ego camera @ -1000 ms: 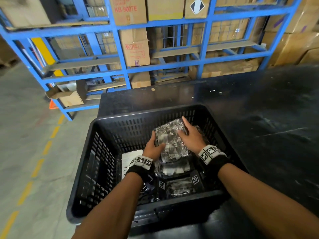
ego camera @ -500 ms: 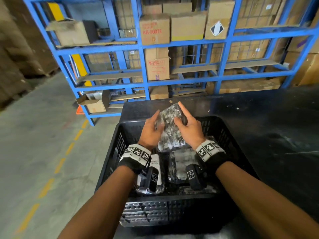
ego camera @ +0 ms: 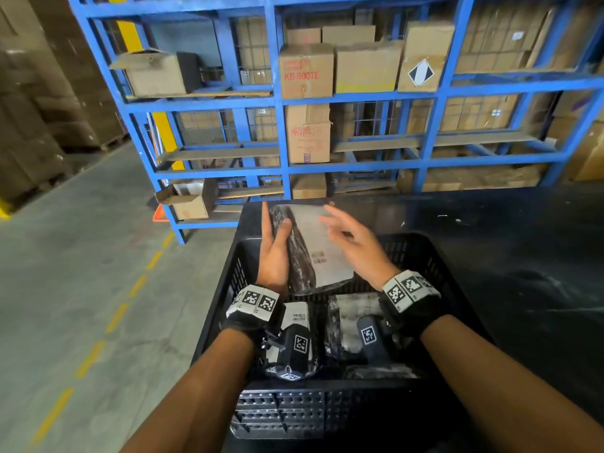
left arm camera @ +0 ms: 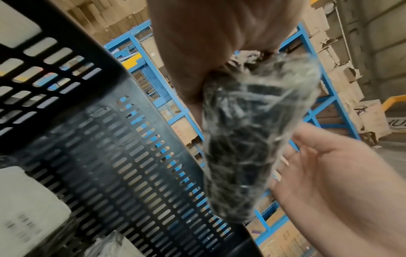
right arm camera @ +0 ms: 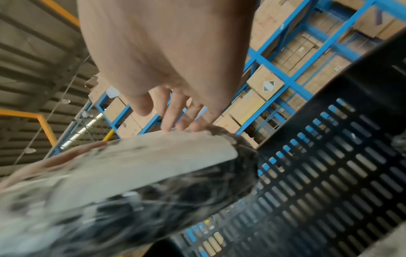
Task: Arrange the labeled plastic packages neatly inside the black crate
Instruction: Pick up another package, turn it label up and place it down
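A clear plastic package of dark parts with a white barcode label is held upright above the far end of the black slotted crate. My left hand grips its left edge, thumb on the front and fingers behind. My right hand is open with fingers spread, just off the label face. In the right wrist view its fingertips touch the label's top edge. Other labeled packages lie on the crate floor under my wrists. In the left wrist view the package hangs beside the crate wall.
The crate stands at the left end of a black table. Blue steel racks loaded with cardboard boxes stand right behind it. To the left lies a concrete floor with a dashed yellow line.
Both hands lifted the package out of the crate and turned it label side toward me. My right hand has let go and spread its fingers; the left hand alone holds the package.
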